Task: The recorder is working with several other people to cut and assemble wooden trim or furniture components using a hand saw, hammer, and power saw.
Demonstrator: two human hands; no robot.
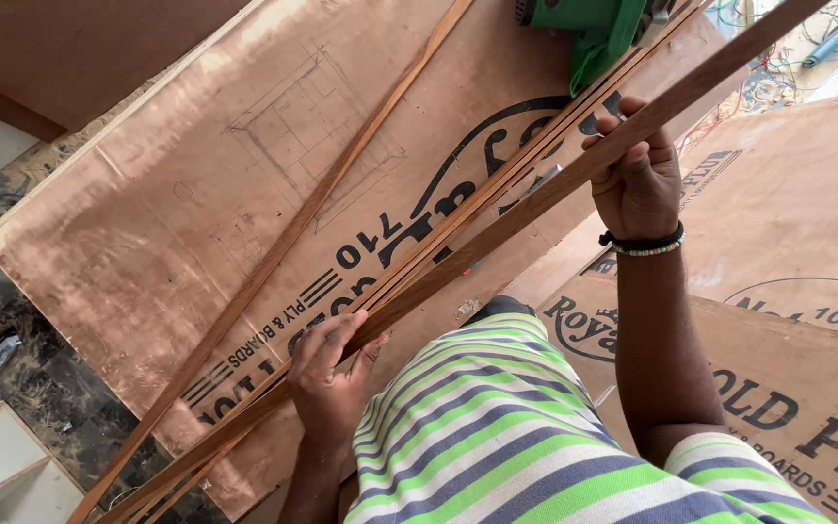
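A long thin brown wooden strip (526, 209) runs diagonally from lower left to upper right, and both hands hold it. My left hand (330, 374) grips it low down, near my striped shirt. My right hand (637, 175), with a beaded band at the wrist, grips it higher up. Beside it lie several more thin wooden strips (477, 199) bundled on a reddish plywood sheet (147, 223). One separate strip (293, 228) lies further left on the sheet.
A green power tool (594, 29) sits at the top edge of the plywood. More printed plywood sheets (797, 213) lie to the right. Tangled wires (778, 68) are at top right. A white shelf unit (2, 466) stands at bottom left on a dark floor.
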